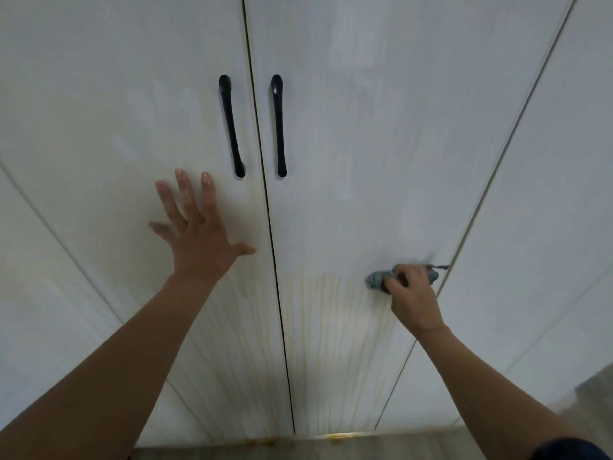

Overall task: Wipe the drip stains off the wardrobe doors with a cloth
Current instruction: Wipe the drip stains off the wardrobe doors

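Two white wardrobe doors meet at a dark vertical gap. My left hand [195, 234] lies flat with spread fingers on the left door [116, 127], below its black handle [231, 126]. My right hand [413, 298] grips a bunched grey-blue cloth [376, 280] and holds it against the right door [348, 144], near that door's right edge. Yellowish drip stains [331, 330] run down the lower part of the right door, from cloth height to the floor. Fainter streaks [232, 353] mark the lower left door. Above the cloth, the right door looks free of streaks.
A second black handle [278, 126] sits on the right door. More white door panels stand at far left [39, 277] and far right [547, 210]. Grey floor [298, 449] runs along the bottom, with small orange spots [262, 441] at the doors' base.
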Motion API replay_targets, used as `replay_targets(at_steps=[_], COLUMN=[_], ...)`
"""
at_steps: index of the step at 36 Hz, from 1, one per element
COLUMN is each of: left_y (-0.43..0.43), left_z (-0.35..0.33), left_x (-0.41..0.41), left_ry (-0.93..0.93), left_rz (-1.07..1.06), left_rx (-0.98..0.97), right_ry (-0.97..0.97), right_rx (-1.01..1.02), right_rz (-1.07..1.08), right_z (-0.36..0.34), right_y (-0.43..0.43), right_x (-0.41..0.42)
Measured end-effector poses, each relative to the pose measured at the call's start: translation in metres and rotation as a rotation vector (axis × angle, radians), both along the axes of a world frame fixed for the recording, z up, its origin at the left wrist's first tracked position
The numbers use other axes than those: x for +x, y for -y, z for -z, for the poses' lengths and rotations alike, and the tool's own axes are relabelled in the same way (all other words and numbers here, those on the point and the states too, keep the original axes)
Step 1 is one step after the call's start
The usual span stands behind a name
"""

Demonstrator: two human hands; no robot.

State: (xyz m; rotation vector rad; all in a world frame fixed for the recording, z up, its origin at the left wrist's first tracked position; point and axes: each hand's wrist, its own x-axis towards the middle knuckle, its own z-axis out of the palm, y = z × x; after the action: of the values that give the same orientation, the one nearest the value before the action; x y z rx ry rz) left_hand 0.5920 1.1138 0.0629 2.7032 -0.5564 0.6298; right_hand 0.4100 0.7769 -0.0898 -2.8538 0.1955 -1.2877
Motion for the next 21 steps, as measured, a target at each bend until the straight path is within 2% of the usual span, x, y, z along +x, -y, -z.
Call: replay_targets(at_steps=[2, 4, 8, 11, 15, 18, 21], left_y=[0.000, 0.000, 0.000, 0.000, 0.001, 0.002, 0.003], left_z=[0.000, 0.001, 0.002, 0.001, 0.001, 0.000, -0.001], left_x=[0.000, 0.001, 0.001, 0.002, 0.000, -0.002, -0.002], left_ry=[0.006, 0.013, 0.018, 0.020, 0.026, 0.016, 0.012], left_rz=[0.010, 0.019, 0.020, 0.026, 0.028, 0.006, 0.002], left_rx=[-0.008, -0.012, -0.016, -0.023, -0.029, -0.024, -0.017], right_ry=[-0.064, -0.001, 0.385, 0.527, 0.507, 0.415, 0.219], right_rx=[0.018, 0.042, 0.094, 0.138, 0.152, 0.143, 0.265], right_rz=[-0.029, -0.036, 0.024, 0.085, 0.141, 0.122, 0.146], right_z=[0.005, -0.008, -0.073, -0.111, -0.103, -0.054, 0.015], right_y=[0.005, 0.012, 0.028, 0.047, 0.052, 0.041, 0.030], right_x=[-0.008, -0.011, -0.016, -0.013, -0.006, -0.006, -0.015])
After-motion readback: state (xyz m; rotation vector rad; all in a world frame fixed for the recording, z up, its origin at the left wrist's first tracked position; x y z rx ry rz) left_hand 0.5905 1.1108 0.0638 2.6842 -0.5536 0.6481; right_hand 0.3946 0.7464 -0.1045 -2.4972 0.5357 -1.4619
